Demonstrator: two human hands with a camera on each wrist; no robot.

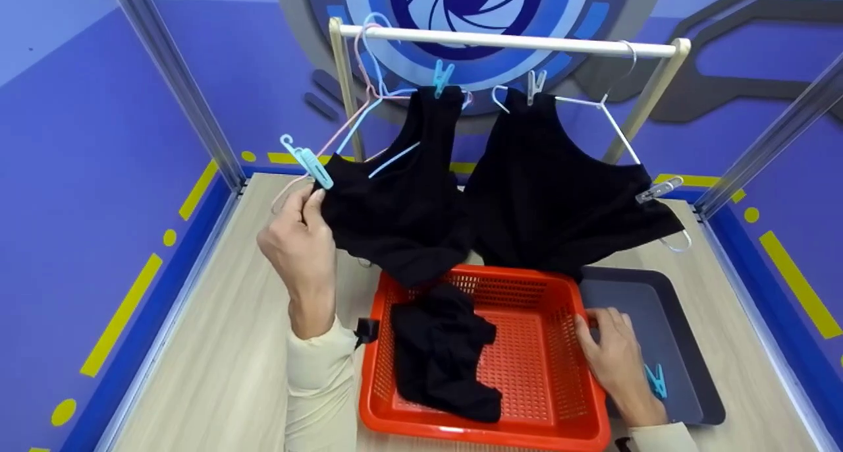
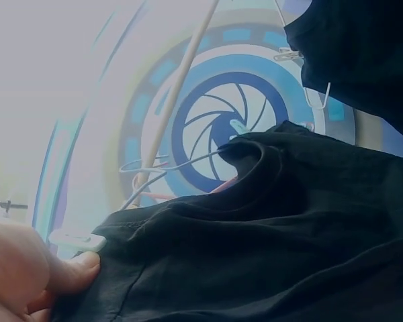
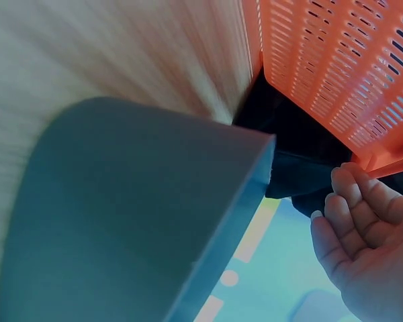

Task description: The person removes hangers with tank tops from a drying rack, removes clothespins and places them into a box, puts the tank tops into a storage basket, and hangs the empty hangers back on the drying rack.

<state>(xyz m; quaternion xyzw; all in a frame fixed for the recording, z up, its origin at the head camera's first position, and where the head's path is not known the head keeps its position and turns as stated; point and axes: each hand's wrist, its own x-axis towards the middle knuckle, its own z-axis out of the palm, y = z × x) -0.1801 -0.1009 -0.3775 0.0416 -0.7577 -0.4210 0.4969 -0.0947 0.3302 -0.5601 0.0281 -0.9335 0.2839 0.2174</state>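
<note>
My left hand (image 1: 299, 244) pinches the shoulder edge of a black sleeveless top (image 1: 402, 215), right under a light-blue clothespin (image 1: 314, 169) with a hook. The left wrist view shows the thumb against the cloth. That top hangs on a blue hanger (image 1: 361, 124), beside a pink hanger (image 1: 342, 134); a second blue clothespin (image 1: 441, 78) grips its other shoulder. My right hand (image 1: 616, 356) rests at the right rim of a red basket (image 1: 484, 432), fingers loosely bent outside it. Inside the basket lies a crumpled black garment (image 1: 444, 353).
Another black top (image 1: 560, 188) hangs on a white hanger (image 1: 619, 132) with grey clothespins (image 1: 658, 190). Both hang from a rack rail (image 1: 527, 41). A dark grey tray (image 1: 688, 373) right of the basket holds a blue clothespin (image 1: 656, 379). Metal posts stand at both sides.
</note>
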